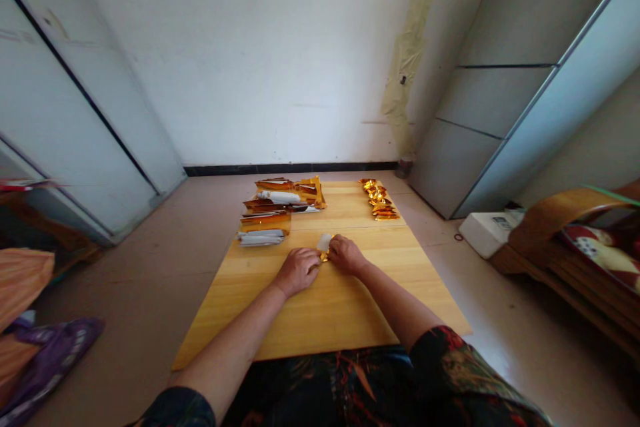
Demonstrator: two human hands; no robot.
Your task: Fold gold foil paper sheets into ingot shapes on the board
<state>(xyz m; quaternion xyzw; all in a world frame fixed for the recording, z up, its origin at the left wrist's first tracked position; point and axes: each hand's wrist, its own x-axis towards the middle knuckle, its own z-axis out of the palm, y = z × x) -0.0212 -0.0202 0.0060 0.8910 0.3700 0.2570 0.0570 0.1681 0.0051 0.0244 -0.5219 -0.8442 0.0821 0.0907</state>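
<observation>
In the head view, the left hand [299,271] and the right hand [346,255] are meeting near the middle of a pale wooden board [320,310], their fingers curling narrowly inward and pinching a small gold-foil paper [325,255] between them, its white-backed end sticking up past the fingertips. Folded gold-foil pieces [379,200] are lying in a row at the board's far right edge, while stacks of gold and silver foil sheets [280,203] are sitting toward the far left.

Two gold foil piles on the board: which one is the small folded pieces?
The right-hand pile: small folded gold foil pieces in a loose column. The left-hand pile is long, flat gold strips mixed with white paper.
</observation>
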